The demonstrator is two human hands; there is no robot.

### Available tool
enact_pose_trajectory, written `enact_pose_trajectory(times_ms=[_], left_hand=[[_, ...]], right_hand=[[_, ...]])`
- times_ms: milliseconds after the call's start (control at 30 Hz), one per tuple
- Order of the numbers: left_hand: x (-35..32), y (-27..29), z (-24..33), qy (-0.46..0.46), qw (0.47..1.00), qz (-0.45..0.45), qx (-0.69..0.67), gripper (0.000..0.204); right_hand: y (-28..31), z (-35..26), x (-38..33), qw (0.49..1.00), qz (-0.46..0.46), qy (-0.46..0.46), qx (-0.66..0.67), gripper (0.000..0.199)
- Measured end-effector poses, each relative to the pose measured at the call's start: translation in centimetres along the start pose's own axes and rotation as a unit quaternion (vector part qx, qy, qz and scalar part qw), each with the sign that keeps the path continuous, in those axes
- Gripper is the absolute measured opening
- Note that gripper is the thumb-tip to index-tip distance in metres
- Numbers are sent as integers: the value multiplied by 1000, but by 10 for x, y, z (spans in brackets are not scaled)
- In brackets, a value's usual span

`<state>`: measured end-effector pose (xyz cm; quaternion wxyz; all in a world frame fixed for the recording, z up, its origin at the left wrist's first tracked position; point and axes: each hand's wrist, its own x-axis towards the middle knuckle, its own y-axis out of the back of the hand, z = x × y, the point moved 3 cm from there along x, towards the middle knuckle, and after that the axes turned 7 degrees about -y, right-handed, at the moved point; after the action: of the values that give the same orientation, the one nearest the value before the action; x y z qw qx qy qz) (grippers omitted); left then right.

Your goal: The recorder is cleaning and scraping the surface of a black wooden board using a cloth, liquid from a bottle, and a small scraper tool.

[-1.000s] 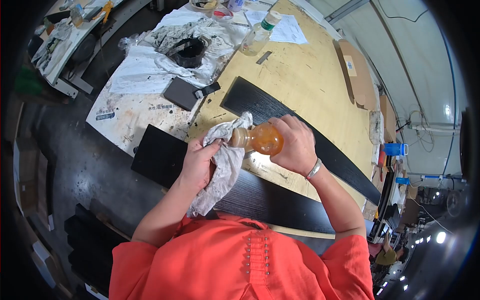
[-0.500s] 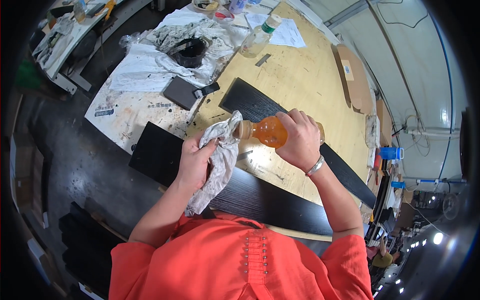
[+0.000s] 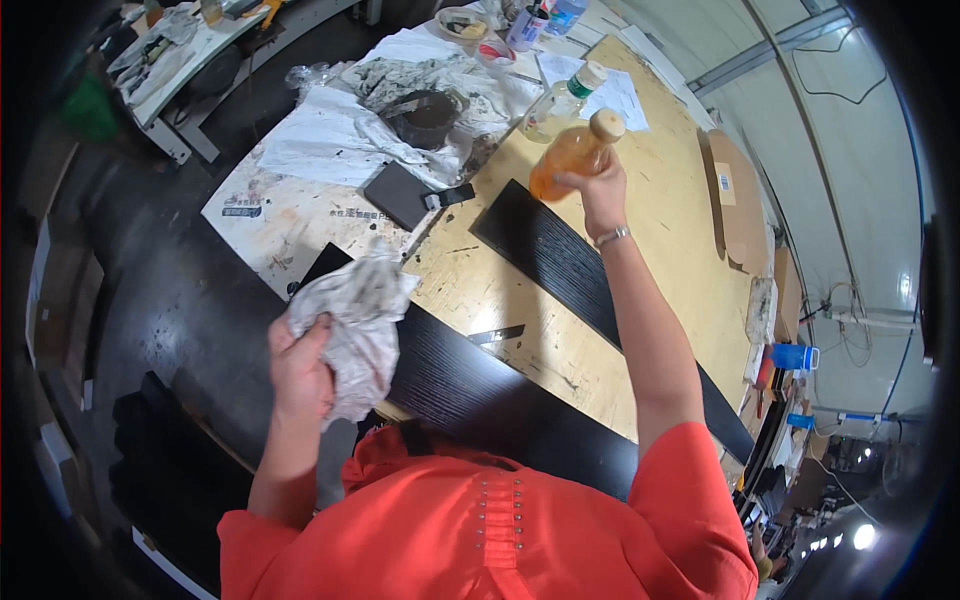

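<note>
A crumpled, stained white rag (image 3: 355,325) is bunched in my left hand (image 3: 301,370), its fingers closed on the cloth over the left end of a black wood-grain board (image 3: 480,390). My right hand (image 3: 600,195) grips a bottle of orange liquid (image 3: 572,158), fairly upright with its pale cap at the top, above the yellowish tabletop (image 3: 660,220). Just behind it stands a clear bottle (image 3: 552,112) with a green neck band. A second black board (image 3: 550,255) lies under my right forearm. Between the boards rests a thin metal blade (image 3: 497,334).
Dirty cloths (image 3: 395,85) surround a dark bowl (image 3: 425,118) at the far left of the table. Nearer are a dark grey block (image 3: 398,195) and a small black tool (image 3: 450,196). Cut cardboard (image 3: 735,205) lines the right edge. Papers (image 3: 610,90) and containers (image 3: 525,28) lie at the back.
The bottle was tilted with its mouth against the rag; now it is upright and farther back. My left hand has drawn the rag to the left and nearer. The view has shifted slightly.
</note>
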<state>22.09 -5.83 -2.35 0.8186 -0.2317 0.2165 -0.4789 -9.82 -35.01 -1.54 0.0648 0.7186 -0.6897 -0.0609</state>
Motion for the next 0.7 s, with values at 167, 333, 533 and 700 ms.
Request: enact_pose_trajectory(times_ms=[167, 333, 533, 700], left_hand=[[-13, 54, 39, -89, 977, 163, 101, 24], [-23, 3, 26, -53, 954, -99, 279, 52], [-57, -74, -46, -304, 599, -406, 619, 46], [50, 10, -5, -378, 535, -235, 718, 25]], right_hand=[[-19, 44, 49, 995, 39, -19, 94, 66], [0, 48, 41, 993, 71, 8, -91, 73], [5, 33, -105, 971, -83, -49, -219, 53], [32, 18, -244, 917, -210, -77, -331, 44]])
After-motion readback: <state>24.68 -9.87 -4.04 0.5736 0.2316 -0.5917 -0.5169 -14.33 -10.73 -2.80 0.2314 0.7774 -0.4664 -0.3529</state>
